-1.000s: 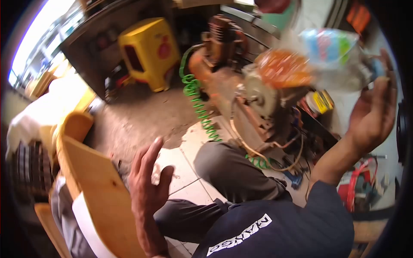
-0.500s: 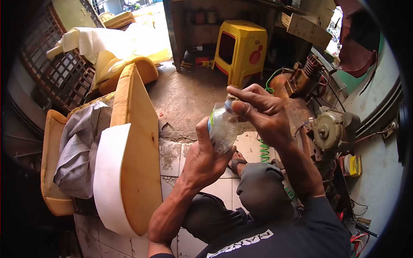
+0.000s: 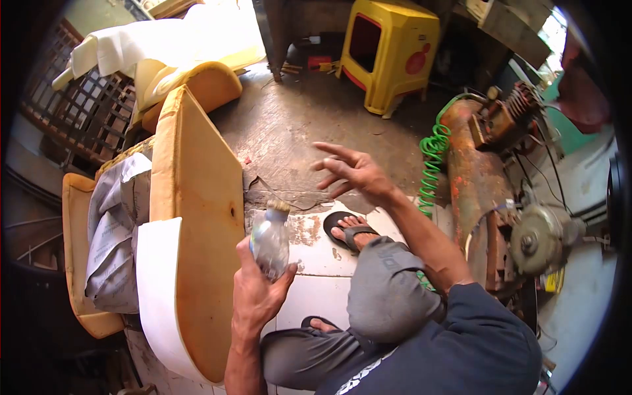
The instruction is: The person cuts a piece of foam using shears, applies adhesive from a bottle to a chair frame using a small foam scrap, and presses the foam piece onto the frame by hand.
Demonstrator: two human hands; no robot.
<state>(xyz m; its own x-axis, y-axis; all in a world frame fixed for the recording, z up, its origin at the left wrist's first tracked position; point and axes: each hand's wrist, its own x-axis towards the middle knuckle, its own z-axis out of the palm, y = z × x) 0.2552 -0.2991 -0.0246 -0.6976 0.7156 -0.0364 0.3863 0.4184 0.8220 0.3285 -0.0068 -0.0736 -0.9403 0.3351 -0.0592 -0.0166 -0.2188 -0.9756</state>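
A small clear plastic bottle (image 3: 270, 245) stands nearly upright in my left hand (image 3: 255, 296), with the fingers wrapped round its lower part. On its neck is a brownish, crusted top (image 3: 278, 206), and its shoulder looks pale blue. What is inside the bottle cannot be made out. My right hand (image 3: 355, 174) hangs in the air to the right of the bottle and apart from it, fingers spread and holding nothing. Just left of the bottle stands a wooden panel (image 3: 207, 243) edged with yellow foam (image 3: 169, 155).
A grey cloth (image 3: 118, 237) lies between foam pieces at left. Ahead is a yellow stool (image 3: 388, 56). On the right stand a rusty compressor tank (image 3: 464, 164), a coiled green hose (image 3: 431, 164) and a motor (image 3: 534, 240). My sandalled foot (image 3: 352, 232) rests on the tiles.
My right hand has let go of the bottle's top and moved down and away, its fingers opening. My left hand has lowered the bottle to the left, and the view has shifted.
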